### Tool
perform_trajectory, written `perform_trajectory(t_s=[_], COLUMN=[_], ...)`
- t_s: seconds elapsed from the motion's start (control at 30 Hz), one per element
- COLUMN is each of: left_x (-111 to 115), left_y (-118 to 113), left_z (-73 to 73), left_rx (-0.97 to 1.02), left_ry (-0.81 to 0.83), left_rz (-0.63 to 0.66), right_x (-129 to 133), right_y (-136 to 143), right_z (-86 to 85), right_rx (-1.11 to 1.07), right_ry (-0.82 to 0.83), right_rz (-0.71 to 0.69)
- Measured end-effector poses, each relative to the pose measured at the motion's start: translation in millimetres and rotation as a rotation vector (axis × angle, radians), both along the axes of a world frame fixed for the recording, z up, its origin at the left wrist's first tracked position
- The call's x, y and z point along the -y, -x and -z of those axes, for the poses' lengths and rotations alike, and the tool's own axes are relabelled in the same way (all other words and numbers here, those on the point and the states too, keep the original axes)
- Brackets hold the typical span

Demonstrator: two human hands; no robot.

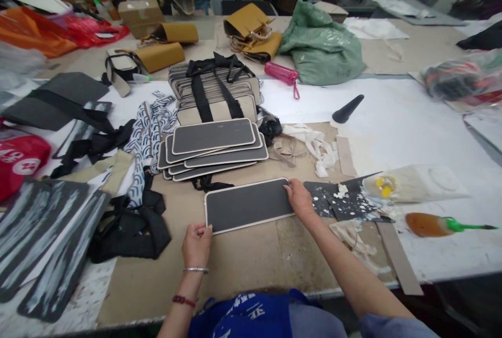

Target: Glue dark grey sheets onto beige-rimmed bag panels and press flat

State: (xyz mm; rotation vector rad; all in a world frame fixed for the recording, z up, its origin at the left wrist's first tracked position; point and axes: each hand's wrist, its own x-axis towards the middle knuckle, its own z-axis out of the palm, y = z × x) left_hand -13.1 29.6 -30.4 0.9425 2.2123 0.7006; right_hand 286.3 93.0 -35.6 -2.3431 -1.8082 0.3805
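A dark grey rectangular panel (249, 204) with a pale rim and rounded corners lies in front of me over the brown work surface. At its lower left corner, my left hand (196, 244) pinches the edge between thumb and fingers. The upper right corner is gripped by my right hand (300, 198), thumb on top and the other fingers partly hidden. Just beyond is a loose stack of similar grey panels (214, 136). Behind that stack stands a bundle of pale-edged panels (215, 89) tied with black strips.
Black fabric strips (133, 231) and white-streaked dark pieces (43, 233) lie to the left. On the right are a glue-spattered dark sheet (353, 202) and an amber bottle with a green nozzle (427, 224). Mustard bags (251, 26) and a green sack (321, 47) stand farther back.
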Motion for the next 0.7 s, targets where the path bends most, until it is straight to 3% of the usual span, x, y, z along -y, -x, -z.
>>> perform_trajectory(t_s=[0.1,0.33,0.5,0.6,0.7], left_x=[-2.0,-3.1,-3.6,-18.6,-37.4], left_y=[-1.7,2.9,-7.9,-20.9,-28.0], left_z=[-6.1,-21.6,-21.0,-13.0,-3.0], left_rx=[0.009,-0.243,-0.527,-0.571,-0.576], left_ry=[0.067,0.171,-0.13,-0.297,-0.33], left_rz=[0.077,0.262,0.485,0.667,0.811], right_x=[-0.1,-0.2,0.4,0.2,0.9], right_y=[0.2,0.9,-1.5,-3.5,-2.5], right_z=[1.2,3.0,6.0,8.6,8.3], right_rx=[0.013,0.039,0.034,0.042,0.043], right_ry=[0.014,0.024,-0.006,-0.035,-0.05], right_rz=[0.0,-0.017,-0.04,-0.047,-0.049])
